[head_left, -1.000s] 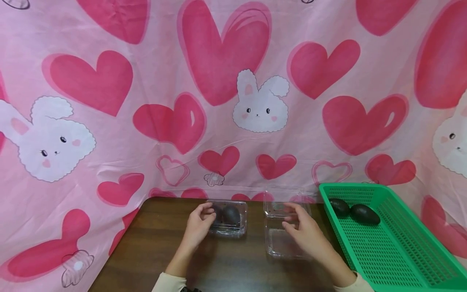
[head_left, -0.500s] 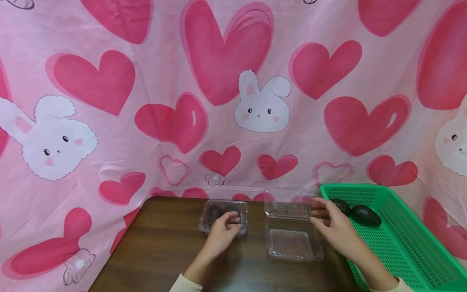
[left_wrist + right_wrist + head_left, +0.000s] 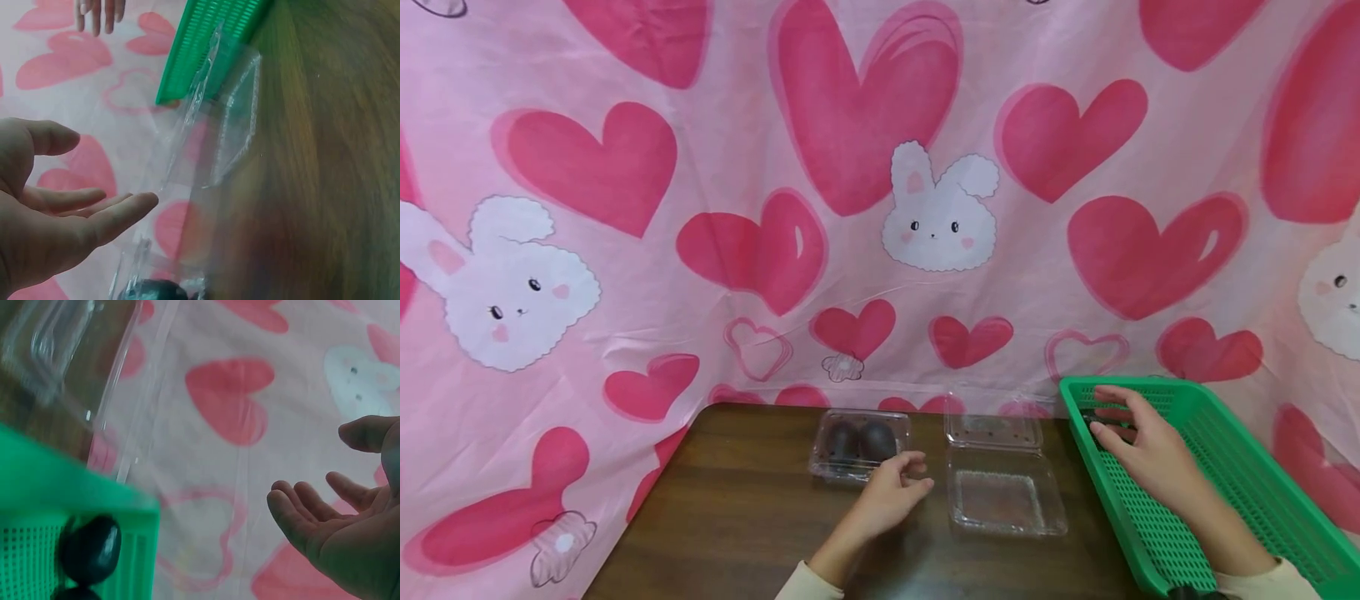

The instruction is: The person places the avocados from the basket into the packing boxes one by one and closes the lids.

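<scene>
My left hand (image 3: 891,493), fingers loosely bent and holding nothing, hovers by the front right corner of a closed clear plastic clamshell box (image 3: 842,477). Two dark avocados (image 3: 877,440) show through its lid. Right of it stands a second clear clamshell (image 3: 1006,504), lid raised and nothing inside. My right hand (image 3: 1157,454) is above the green basket (image 3: 1138,381), fingers apart and nothing in them. It mostly covers the basket's dark avocados in the head view; the right wrist view shows one glossy avocado (image 3: 90,550) in the corner and part of another below it.
The brown wooden table (image 3: 730,500) ends at a pink cloth (image 3: 842,283) printed with hearts and rabbits, which hangs close behind the boxes. The basket's high slatted side (image 3: 1120,508) stands just right of the second clamshell.
My left hand has moved right across the front of the filled clamshell. The right hand has moved right, from the second clamshell to over the basket. The boxes keep their places.
</scene>
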{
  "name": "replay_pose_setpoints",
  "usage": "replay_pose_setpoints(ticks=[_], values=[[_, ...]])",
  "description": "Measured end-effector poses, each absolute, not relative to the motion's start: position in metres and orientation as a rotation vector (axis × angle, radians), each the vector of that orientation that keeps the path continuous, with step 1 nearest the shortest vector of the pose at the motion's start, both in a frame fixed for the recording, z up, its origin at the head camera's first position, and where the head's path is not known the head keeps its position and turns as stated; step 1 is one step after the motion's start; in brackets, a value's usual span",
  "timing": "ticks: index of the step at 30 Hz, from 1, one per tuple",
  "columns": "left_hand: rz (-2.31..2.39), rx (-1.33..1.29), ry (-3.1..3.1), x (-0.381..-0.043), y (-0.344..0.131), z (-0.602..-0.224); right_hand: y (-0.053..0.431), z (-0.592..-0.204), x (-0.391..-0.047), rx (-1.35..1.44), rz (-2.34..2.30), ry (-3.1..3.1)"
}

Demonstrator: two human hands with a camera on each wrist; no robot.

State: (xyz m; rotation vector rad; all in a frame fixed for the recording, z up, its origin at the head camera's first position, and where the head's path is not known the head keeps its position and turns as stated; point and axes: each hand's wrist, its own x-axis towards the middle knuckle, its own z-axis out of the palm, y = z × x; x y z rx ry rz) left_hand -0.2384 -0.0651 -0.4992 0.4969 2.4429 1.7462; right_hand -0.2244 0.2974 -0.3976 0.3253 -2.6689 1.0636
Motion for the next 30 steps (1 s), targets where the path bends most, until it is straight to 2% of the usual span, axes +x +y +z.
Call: replay_pose_setpoints(ticks=[10, 17, 30], values=[[1.793, 0.411, 2.283, -0.242, -0.044, -0.511, 0.335, -0.409, -0.248, 0.300, 1.099, -2.544], [1.778, 0.356, 2.265, -0.242, -0.033, -0.520, 0.363, -0.421, -0.268, 0.185, 1.164, -2.533], [1.666, 0.340, 2.425, -0.245, -0.020, -0.537, 0.403, -0.441, -0.292, 0.028, 1.318, -2.586]])
